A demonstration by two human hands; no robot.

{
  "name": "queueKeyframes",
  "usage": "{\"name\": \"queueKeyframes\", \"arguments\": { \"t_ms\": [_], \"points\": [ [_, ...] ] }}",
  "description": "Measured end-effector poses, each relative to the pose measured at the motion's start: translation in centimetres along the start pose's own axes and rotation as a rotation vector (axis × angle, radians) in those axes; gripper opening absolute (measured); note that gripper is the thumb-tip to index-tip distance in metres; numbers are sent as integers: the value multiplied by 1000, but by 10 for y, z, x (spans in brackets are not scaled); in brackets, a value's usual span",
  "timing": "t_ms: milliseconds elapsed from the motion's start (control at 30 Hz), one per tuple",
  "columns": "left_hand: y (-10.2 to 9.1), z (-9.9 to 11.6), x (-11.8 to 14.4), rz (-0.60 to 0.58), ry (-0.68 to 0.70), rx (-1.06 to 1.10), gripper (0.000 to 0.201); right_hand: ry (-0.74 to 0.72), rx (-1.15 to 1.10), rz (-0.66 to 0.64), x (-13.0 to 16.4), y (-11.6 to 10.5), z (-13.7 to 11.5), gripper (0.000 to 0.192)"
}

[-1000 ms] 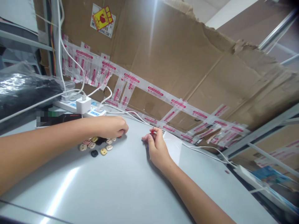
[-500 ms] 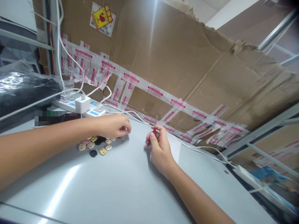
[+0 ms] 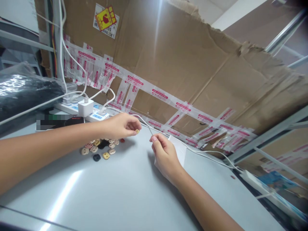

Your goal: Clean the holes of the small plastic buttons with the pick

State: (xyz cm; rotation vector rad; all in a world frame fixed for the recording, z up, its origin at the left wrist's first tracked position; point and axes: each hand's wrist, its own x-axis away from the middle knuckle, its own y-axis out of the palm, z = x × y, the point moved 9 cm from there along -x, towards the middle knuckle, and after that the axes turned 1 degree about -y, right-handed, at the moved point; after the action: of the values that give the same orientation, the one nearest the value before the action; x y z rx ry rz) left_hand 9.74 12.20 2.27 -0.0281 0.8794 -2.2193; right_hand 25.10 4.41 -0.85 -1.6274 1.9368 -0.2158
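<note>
My left hand [image 3: 122, 125] is closed in a pinch around a small yellowish bead [image 3: 137, 131], held just above the table. To its right, my right hand [image 3: 166, 155] is closed on a thin grey stick-like piece [image 3: 150, 130] whose end points up and left toward the bead. The bead and the stick's tip are apart. Beneath my left wrist lies a loose pile of small two-holed beads [image 3: 106, 156], cream, yellow, pink and black. A red bead [image 3: 122, 140] rests at the pile's right edge. What else my right palm covers is hidden.
A white sheet [image 3: 178, 148] lies behind my right hand on the grey table [image 3: 120, 192]. At the back left are a power strip [image 3: 96, 116] with a white plug adapter [image 3: 85, 107] and cables. A taped cardboard sheet [image 3: 168, 64] stands along the back.
My left hand has lifted and moved right, and a yellowish bead now shows in its fingers. The stick in my right hand has tipped left; the red piece at those fingers no longer shows.
</note>
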Motion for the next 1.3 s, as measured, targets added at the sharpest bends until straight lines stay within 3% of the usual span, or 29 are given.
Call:
{"name": "queueKeyframes", "arguments": {
  "t_ms": [400, 1300],
  "points": [
    [-1, -5, -5, 48, -26, 266, 29, 94, 82, -178, 7, 12, -5, 27],
    [1, -9, 0, 69, -145, 293, 29, -199, 406, -70, 4, 4, -33, 21]
  ]
}}
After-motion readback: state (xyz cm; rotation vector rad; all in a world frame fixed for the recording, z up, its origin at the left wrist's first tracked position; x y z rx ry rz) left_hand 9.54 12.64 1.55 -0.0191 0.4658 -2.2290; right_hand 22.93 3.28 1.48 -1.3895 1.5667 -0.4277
